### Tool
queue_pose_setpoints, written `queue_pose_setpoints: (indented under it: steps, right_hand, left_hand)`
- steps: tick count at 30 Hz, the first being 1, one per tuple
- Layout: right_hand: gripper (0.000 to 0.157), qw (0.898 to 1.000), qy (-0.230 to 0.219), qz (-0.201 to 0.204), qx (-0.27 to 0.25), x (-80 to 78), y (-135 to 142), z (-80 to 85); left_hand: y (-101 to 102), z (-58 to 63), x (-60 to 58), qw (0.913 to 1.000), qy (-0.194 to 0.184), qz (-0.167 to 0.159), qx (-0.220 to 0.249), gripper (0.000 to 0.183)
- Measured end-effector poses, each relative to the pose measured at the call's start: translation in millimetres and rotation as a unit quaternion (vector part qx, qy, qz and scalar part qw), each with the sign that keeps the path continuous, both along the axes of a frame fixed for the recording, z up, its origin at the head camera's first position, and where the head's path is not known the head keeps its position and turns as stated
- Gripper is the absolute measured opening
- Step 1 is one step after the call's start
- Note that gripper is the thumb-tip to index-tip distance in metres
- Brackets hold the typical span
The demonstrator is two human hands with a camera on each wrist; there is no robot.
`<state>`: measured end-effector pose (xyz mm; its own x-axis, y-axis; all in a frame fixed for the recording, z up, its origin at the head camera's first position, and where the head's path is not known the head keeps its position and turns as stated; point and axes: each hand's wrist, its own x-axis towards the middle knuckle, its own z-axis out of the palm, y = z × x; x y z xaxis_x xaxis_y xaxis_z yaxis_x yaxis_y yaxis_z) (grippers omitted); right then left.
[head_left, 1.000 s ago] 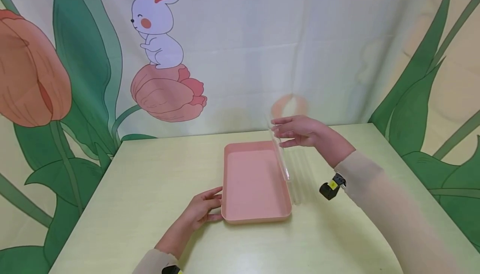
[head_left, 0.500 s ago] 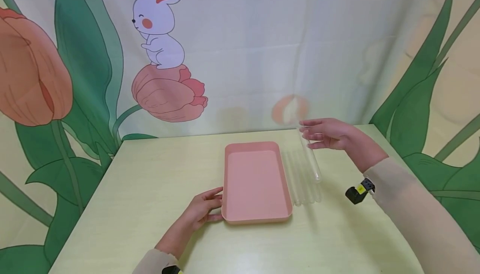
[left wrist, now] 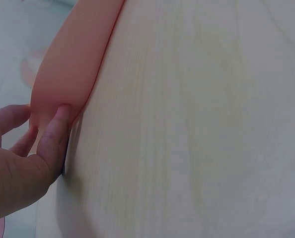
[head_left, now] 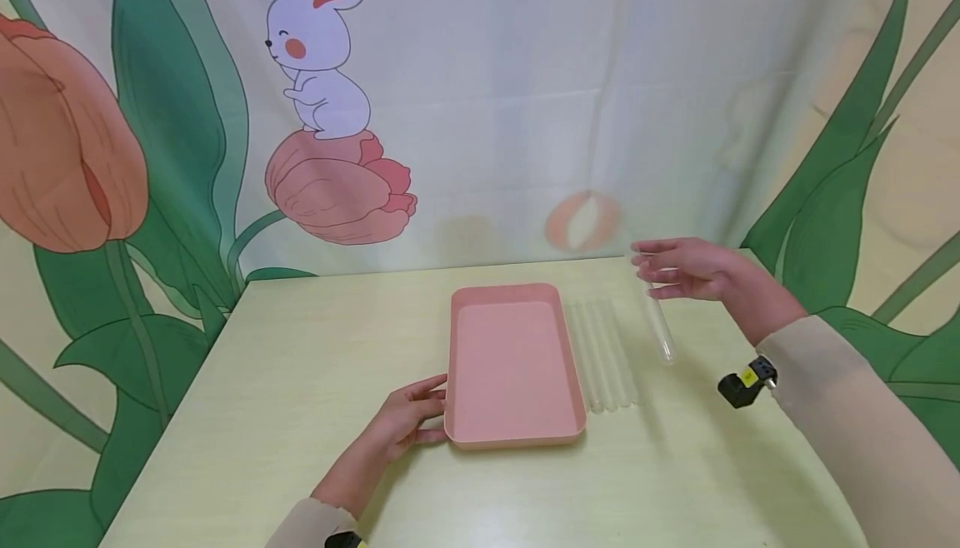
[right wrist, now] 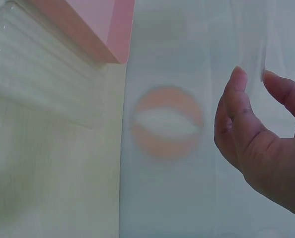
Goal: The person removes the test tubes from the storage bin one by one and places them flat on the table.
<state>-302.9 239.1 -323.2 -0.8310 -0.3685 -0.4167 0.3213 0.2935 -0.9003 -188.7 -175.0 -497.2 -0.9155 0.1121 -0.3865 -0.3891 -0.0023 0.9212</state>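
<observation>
My right hand [head_left: 690,269] pinches a clear test tube [head_left: 660,336] above the right part of the table, its rounded end tilted down toward me. In the right wrist view the tube [right wrist: 252,34] shows between thumb and fingertips. Several more clear test tubes [head_left: 603,356] lie side by side against the right side of a shallow pink tray [head_left: 516,441]. At that tray's left wall, close to the front corner, my left hand [head_left: 401,419] touches the outside with thumb and spread fingers. The left wrist view shows these fingertips on the pink wall [left wrist: 78,59].
A light wood-patterned table [head_left: 322,348] carries everything. Behind it hangs a pale cloth backdrop [head_left: 480,115] printed with a rabbit and tulips, close to the table's back edge. A small black camera [head_left: 742,386] sits on the right wrist.
My right hand has carried its test tube rightward, from over the tray's right edge, past the lying tubes, to the right of them. The left hand and tray stay put.
</observation>
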Motion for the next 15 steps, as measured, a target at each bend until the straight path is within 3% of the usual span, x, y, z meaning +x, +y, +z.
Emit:
queue_pose_setpoints:
  steps: [15]
  right_hand:
    - [0.069,1.0,0.008,-0.021,0.008,-14.8,21.4,-25.9]
  left_hand:
    - [-1.0,0.5,0.1,1.0,-0.004,0.003,-0.005,0.053]
